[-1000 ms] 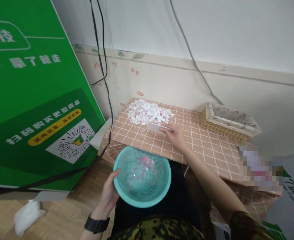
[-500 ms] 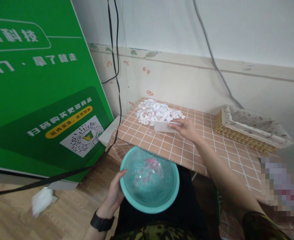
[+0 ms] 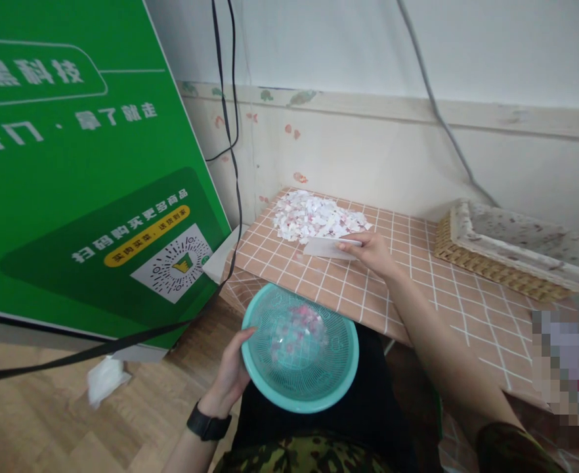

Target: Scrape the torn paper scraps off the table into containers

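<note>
My left hand (image 3: 235,364) grips the left rim of a teal plastic colander (image 3: 339,384), thumb over the edge, fingers hidden beneath. Pink and whitish scraps (image 3: 302,328) lie in the bottom of it. The colander sits at the table's front edge, above my lap. My right hand (image 3: 373,253) is closed on the right end of a flat white card (image 3: 321,247), tilted with its lower edge at the tabletop. Right behind the card spreads a heap of torn paper scraps (image 3: 312,213), mostly white with some pink; the card's far edge is close to the heap.
A brown checked cloth covers the table (image 3: 417,289). A lined wicker basket (image 3: 511,269) stands at the back right, against the wall. On the left rises a green printed panel (image 3: 73,177), with black cables (image 3: 237,197) hanging before it. A white bag (image 3: 106,380) lies on the floor.
The whole view has shifted slightly, so things appear a little further right. The card tilts a bit flatter beside the heap. Both hands keep their holds.
</note>
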{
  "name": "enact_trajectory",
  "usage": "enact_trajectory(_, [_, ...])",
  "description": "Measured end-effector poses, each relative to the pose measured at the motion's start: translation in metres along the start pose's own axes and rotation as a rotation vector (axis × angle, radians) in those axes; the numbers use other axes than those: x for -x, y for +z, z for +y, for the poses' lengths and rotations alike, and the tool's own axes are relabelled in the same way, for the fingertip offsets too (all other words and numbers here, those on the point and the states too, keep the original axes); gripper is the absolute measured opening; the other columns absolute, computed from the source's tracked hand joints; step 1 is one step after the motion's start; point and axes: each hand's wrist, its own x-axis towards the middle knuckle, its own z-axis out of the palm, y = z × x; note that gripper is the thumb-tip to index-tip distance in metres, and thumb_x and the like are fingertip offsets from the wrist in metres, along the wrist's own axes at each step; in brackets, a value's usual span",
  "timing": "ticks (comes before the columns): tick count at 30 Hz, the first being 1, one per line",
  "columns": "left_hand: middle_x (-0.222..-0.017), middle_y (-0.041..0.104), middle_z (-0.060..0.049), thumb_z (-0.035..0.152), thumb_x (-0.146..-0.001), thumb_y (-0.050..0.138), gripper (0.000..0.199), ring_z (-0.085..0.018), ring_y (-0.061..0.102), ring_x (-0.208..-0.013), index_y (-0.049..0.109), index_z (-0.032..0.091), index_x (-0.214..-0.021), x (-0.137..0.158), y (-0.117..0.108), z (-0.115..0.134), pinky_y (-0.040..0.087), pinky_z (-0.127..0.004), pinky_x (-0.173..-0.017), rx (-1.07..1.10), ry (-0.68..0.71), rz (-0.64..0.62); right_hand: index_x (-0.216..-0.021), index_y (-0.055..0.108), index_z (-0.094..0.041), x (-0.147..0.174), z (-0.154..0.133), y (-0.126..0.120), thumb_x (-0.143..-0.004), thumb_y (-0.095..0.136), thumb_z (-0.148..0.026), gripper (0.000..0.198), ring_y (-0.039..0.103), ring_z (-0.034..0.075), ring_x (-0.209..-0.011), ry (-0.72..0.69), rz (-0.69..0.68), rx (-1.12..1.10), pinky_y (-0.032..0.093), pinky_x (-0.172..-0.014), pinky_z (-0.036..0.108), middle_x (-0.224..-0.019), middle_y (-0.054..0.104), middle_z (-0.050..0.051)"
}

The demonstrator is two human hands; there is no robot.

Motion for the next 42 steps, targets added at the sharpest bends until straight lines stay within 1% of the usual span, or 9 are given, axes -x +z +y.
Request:
enact_trajectory(3, [-0.084, 0.077, -0.01, 0.025, -0.072, 0.078, 0.021, -0.022, 0.07, -0.072, 0.075, 0.01, -0.086, 0.001, 0.002, 0.001, 0.055, -0.034, -0.075, -0.002, -0.002, -0.019, -0.086, 0.08, -0.022, -0.001, -0.002, 0.011, -0.079, 0.072, -0.046, 0.026, 0.067, 0.018, -0.069, -0.02, -0.056, -0.002, 0.051, -0.062, 0.03, -0.081, 0.077, 0.003])
enact_trajectory(6, [-0.084, 0.077, -0.01, 0.025, -0.073, 0.076, 0.02, -0.023, 0.07, -0.072, 0.076, 0.01, -0.086, 0.003, 0.005, 0.001, 0.055, -0.035, -0.075, 0.004, -0.02, -0.043, -0.086, 0.08, -0.023, 0.0, -0.002, 0.01, -0.078, 0.073, -0.048, 0.027, 0.066, 0.018, -0.065, -0.005, -0.079, 0.009, 0.05, -0.059, 0.029, -0.078, 0.077, 0.002])
enact_trajectory(12, [-0.079, 0.076, -0.008, 0.023, -0.071, 0.077, 0.014, -0.02, 0.069, -0.068, 0.075, 0.011, -0.079, 0.003, 0.005, 0.0, 0.055, -0.031, -0.071, 0.033, -0.012, -0.042, -0.084, 0.08, -0.022, 0.002, 0.001, 0.0, -0.077, 0.074, -0.049, 0.028, 0.068, 0.02, -0.07, -0.008, 0.03, -0.016, 0.05, -0.06, 0.03, -0.082, 0.077, 0.004])
enact_trajectory(17, [-0.078, 0.076, -0.008, 0.023, -0.071, 0.077, 0.016, -0.021, 0.069, -0.069, 0.074, 0.01, -0.08, 0.002, 0.004, -0.002, 0.055, -0.032, -0.071, 0.034, -0.025, -0.049, -0.088, 0.08, -0.022, -0.001, -0.005, 0.009, -0.08, 0.071, -0.05, 0.031, 0.068, 0.02, -0.073, -0.039, -0.088, 0.007, 0.052, -0.065, 0.032, -0.083, 0.077, 0.005])
enact_trajectory(20, [-0.077, 0.076, -0.007, 0.021, -0.07, 0.077, 0.014, -0.02, 0.069, -0.067, 0.074, 0.011, -0.079, 0.002, 0.005, -0.001, 0.055, -0.031, -0.07, 0.039, -0.029, -0.057, -0.085, 0.08, -0.021, -0.002, -0.005, -0.003, -0.078, 0.073, -0.051, 0.032, 0.068, 0.021, -0.071, -0.016, -0.101, 0.045, 0.051, -0.064, 0.032, -0.081, 0.077, 0.005])
enact_trajectory(26, [-0.078, 0.076, -0.007, 0.021, -0.07, 0.077, 0.014, -0.02, 0.068, -0.067, 0.075, 0.01, -0.079, 0.003, 0.007, -0.001, 0.055, -0.03, -0.07, 0.056, -0.022, -0.059, -0.084, 0.08, -0.022, 0.003, -0.001, -0.024, -0.075, 0.076, -0.051, 0.03, 0.067, 0.021, -0.073, 0.033, 0.045, 0.026, 0.048, -0.061, 0.032, -0.083, 0.077, 0.006])
enact_trajectory(31, [-0.079, 0.076, -0.008, 0.022, -0.071, 0.077, 0.016, -0.02, 0.069, -0.069, 0.075, 0.009, -0.08, 0.003, 0.006, -0.003, 0.055, -0.031, -0.072, 0.046, -0.033, -0.044, -0.083, 0.08, -0.022, 0.004, 0.0, -0.02, -0.076, 0.076, -0.049, 0.028, 0.065, 0.019, -0.07, 0.041, -0.094, 0.024, 0.047, -0.062, 0.031, -0.08, 0.076, 0.005])
enact_trajectory(37, [-0.083, 0.077, -0.009, 0.024, -0.072, 0.076, 0.02, -0.023, 0.07, -0.072, 0.076, 0.009, -0.085, 0.004, 0.007, -0.004, 0.055, -0.035, -0.078, 0.02, -0.036, -0.071, -0.081, 0.08, -0.021, 0.005, 0.004, -0.03, -0.072, 0.078, -0.05, 0.031, 0.063, 0.018, -0.068, 0.08, -0.034, -0.014, 0.045, -0.059, 0.03, -0.077, 0.074, 0.005])
enact_trajectory(42, [-0.079, 0.077, -0.007, 0.023, -0.07, 0.078, 0.015, -0.022, 0.07, -0.069, 0.076, 0.011, -0.08, 0.004, 0.006, -0.005, 0.056, -0.036, -0.08, 0.038, -0.03, -0.059, -0.077, 0.079, -0.021, 0.006, 0.004, -0.032, -0.07, 0.079, -0.05, 0.029, 0.061, 0.017, -0.064, 0.127, -0.106, -0.06, 0.043, -0.055, 0.029, -0.073, 0.073, 0.004])
